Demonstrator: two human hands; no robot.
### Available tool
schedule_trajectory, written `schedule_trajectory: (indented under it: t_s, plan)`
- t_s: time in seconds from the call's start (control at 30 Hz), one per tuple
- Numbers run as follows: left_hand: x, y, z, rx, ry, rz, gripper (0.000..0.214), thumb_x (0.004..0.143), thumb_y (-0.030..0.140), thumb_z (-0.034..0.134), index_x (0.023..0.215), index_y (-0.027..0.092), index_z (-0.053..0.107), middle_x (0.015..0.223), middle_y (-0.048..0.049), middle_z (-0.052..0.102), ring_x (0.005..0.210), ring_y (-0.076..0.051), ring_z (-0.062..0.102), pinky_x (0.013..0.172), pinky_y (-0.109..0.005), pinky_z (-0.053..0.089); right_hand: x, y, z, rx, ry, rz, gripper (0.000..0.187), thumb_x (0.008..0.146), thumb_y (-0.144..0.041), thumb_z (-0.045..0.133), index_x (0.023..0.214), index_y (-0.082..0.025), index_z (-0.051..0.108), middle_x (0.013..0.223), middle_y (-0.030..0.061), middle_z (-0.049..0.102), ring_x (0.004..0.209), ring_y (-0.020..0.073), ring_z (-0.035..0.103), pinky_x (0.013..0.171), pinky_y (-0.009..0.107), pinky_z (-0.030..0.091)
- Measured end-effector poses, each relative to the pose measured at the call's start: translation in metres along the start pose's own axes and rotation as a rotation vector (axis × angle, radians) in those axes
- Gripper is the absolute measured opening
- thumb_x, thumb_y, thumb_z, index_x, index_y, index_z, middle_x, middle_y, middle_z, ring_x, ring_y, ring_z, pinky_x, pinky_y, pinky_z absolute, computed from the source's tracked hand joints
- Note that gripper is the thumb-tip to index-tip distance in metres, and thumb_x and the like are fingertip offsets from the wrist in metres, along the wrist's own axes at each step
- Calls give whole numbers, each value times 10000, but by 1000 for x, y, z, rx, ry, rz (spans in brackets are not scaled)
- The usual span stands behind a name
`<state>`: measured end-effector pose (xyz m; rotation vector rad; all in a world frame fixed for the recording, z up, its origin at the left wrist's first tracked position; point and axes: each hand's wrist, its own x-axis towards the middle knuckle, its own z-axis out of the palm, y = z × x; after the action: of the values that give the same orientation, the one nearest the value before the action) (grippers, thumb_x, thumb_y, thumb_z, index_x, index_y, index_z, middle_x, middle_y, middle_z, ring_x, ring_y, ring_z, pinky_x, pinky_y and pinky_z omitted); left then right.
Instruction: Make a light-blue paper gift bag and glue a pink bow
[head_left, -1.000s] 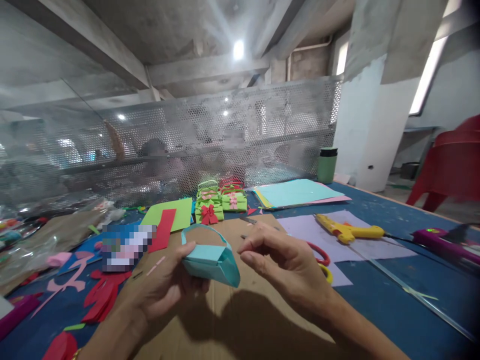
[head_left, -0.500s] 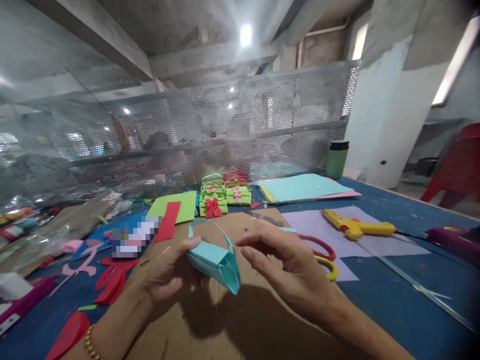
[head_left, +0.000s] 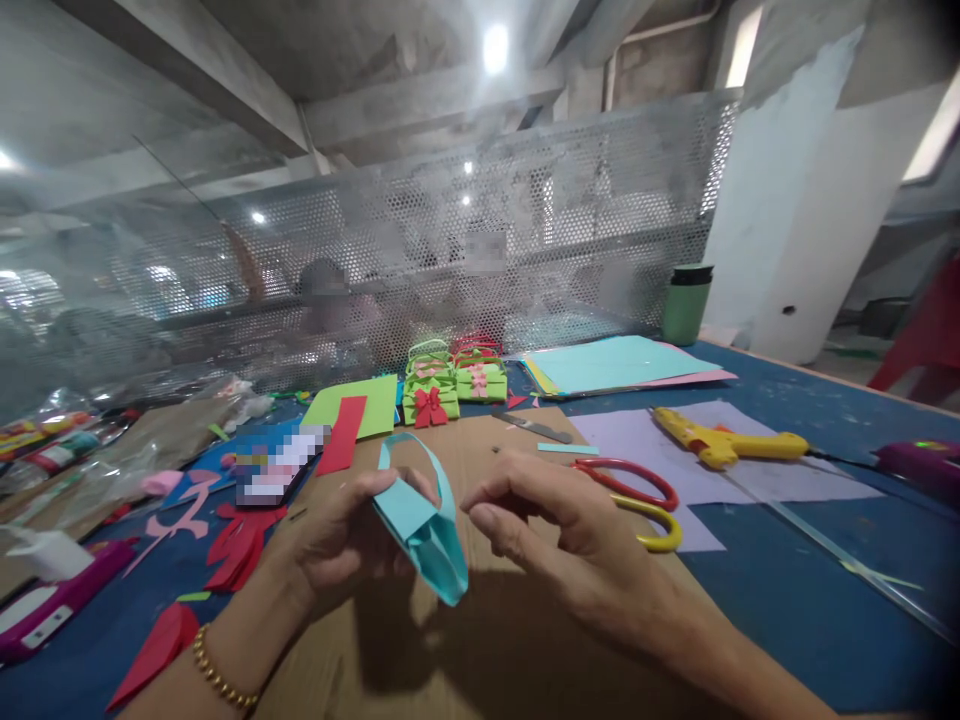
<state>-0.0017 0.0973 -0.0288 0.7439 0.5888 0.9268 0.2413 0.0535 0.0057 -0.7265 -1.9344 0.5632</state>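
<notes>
A small light-blue paper handbag [head_left: 420, 525] with a thin strip handle is tilted over the cardboard, its folded side turned toward the right. My left hand [head_left: 349, 540] is closed round its left end, thumb on top and the other fingers behind or below. Just right of the bag, apart from it, my right hand [head_left: 566, 545] has thumb and forefinger brought together in a pinch. Whatever may be between those fingertips is too small to make out. Red-and-yellow-handled scissors [head_left: 660, 530] lie beside the right hand, partly hidden by it.
Cardboard [head_left: 480, 440] covers the blue table's middle. Finished green paper bags [head_left: 431, 390] with bows stand behind it. A yellow glue gun [head_left: 727, 440] rests on lilac paper at right. Paper sheets [head_left: 622, 362], a knife [head_left: 532, 428] and red cutouts [head_left: 161, 645] lie around.
The blue bag has turned in my left hand, its side end now lower and further left. My right hand has shifted slightly left, still pinched. The whole view has moved a little.
</notes>
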Motion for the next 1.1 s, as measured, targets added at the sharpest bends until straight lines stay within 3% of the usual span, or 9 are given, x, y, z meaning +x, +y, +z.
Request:
schedule_trajectory:
  t_s: [0.27, 0.8, 1.0, 1.1]
  plan:
    - [2, 1, 9, -59, 113, -36, 273, 727, 244, 843, 902, 115, 677, 773, -62, 706, 665, -176, 679, 657, -305, 573, 2, 4, 3, 25, -129, 147, 142, 942, -322, 628, 923, -197, 692, 787, -19, 658, 658, 107, 574, 582, 231, 440]
    - [2, 2, 15, 63, 133, -26, 245, 812, 299, 764, 922, 124, 632, 779, -81, 678, 631, -189, 650, 550, -279, 516, 4, 4, 5, -29, -119, 146, 133, 925, -302, 629, 836, -203, 628, 728, -24, 612, 609, 109, 553, 540, 233, 429]
    - [10, -1, 13, 175, 176, 97, 213, 821, 301, 755, 815, 131, 628, 702, -45, 645, 547, -153, 602, 512, -269, 520, 2, 14, 3, -198, 95, 49, 109, 980, -277, 555, 948, -197, 623, 772, 3, 618, 651, 132, 570, 592, 272, 456]
    - [14, -4, 10, 290, 158, 178, 261, 853, 355, 719, 782, 118, 637, 668, -43, 623, 515, -151, 583, 467, -267, 505, 4, 20, 2, -304, 132, -12, 116, 996, -253, 536, 994, -181, 627, 812, 21, 615, 613, 123, 544, 550, 271, 439]
